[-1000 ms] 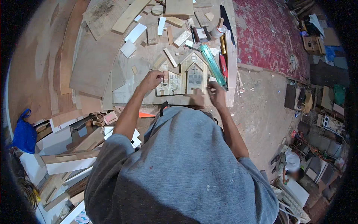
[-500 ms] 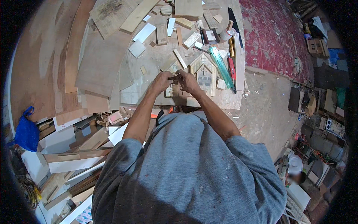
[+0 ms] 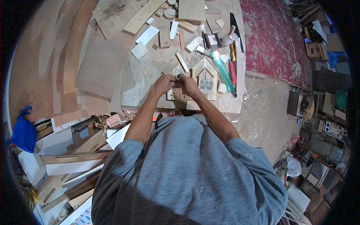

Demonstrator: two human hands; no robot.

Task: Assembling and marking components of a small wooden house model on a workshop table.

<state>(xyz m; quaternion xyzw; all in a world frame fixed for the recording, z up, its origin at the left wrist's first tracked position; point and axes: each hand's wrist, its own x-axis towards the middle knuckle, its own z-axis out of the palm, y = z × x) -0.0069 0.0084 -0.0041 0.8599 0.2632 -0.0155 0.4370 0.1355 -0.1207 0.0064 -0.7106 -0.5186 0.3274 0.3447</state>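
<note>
My left hand [image 3: 164, 84] and my right hand [image 3: 188, 85] meet fingertip to fingertip over the near part of the workbench. Both are closed in a pinch around something small that the fingers mostly hide. Under them lies a small wooden house-shaped piece [image 3: 171, 95], its middle covered by my hands. Just right of my right hand lies a larger wooden house shape [image 3: 213, 89] with a pointed roof and a dark cross on its front. A narrow wood strip [image 3: 182, 62] rests slantwise beyond my fingers.
Wood offcuts [image 3: 164, 37] litter the bench's far half. A green clear ruler [image 3: 222, 71], a red-handled tool [image 3: 232, 72] and a handsaw [image 3: 236, 32] lie along its right side. Plywood sheets [image 3: 101, 71] lie at left. A person [image 3: 294, 172] is at the lower right.
The whole view has shifted slightly, with the bench appearing a little lower. My hands stay together above the small house-shaped piece, the fingers moving only a little.
</note>
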